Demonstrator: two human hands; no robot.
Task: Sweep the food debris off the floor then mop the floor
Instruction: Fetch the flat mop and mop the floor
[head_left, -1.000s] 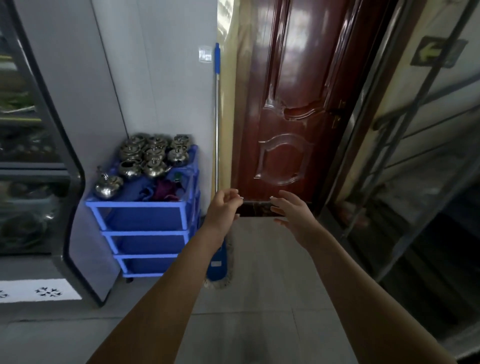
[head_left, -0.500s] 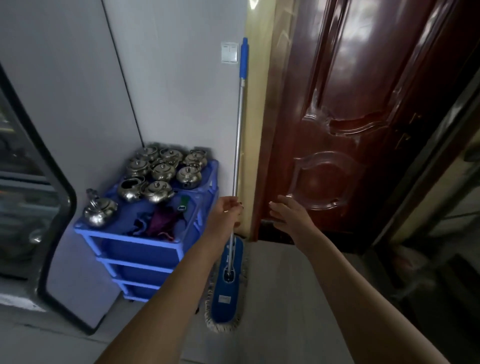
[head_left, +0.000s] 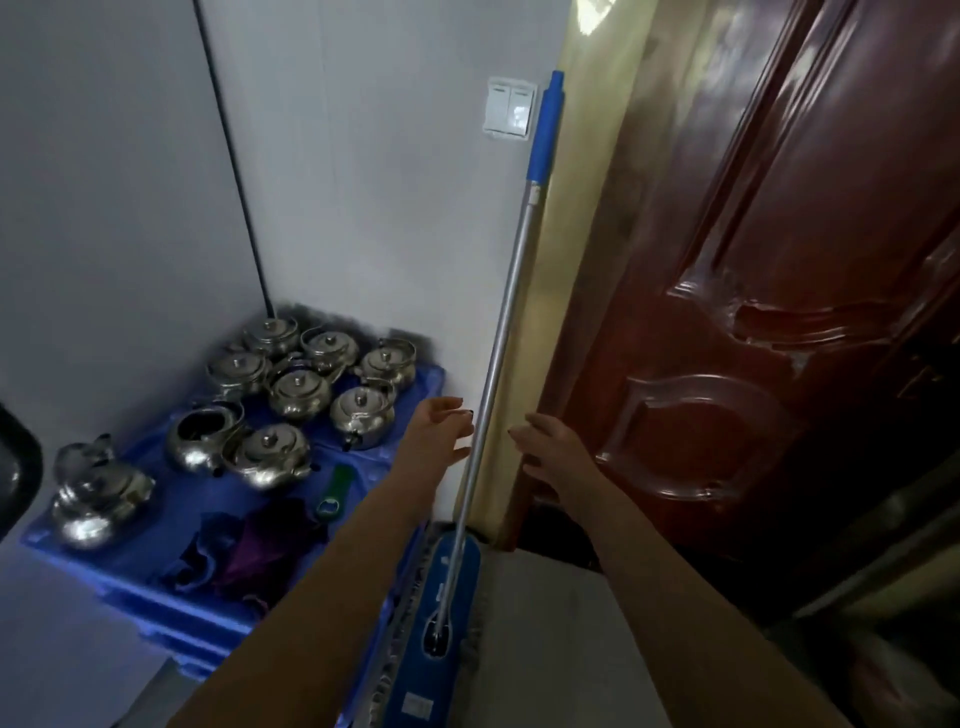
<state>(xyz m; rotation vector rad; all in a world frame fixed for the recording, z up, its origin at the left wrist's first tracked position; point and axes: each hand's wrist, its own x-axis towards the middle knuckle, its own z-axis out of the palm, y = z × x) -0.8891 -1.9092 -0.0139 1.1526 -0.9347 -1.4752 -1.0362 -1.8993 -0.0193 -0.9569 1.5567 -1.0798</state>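
Fingers (head_left: 457, 415) open, flanking mop handle (head_left: 503, 322) beside doorframe (head_left: 571, 312).

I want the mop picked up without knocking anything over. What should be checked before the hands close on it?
1. Mop pole leans upright at the door frame, between the hands: ok.
2. Left hand is open beside the pole and grips nothing: ok.
3. Right hand is open on the pole's other side, apart from it: ok.
4. Mop head lies on the floor with nothing on it: ok.
5. Teapots on the blue rack stand apart from the pole: ok.
6. Food debris already swept: cannot tell, none is in view.
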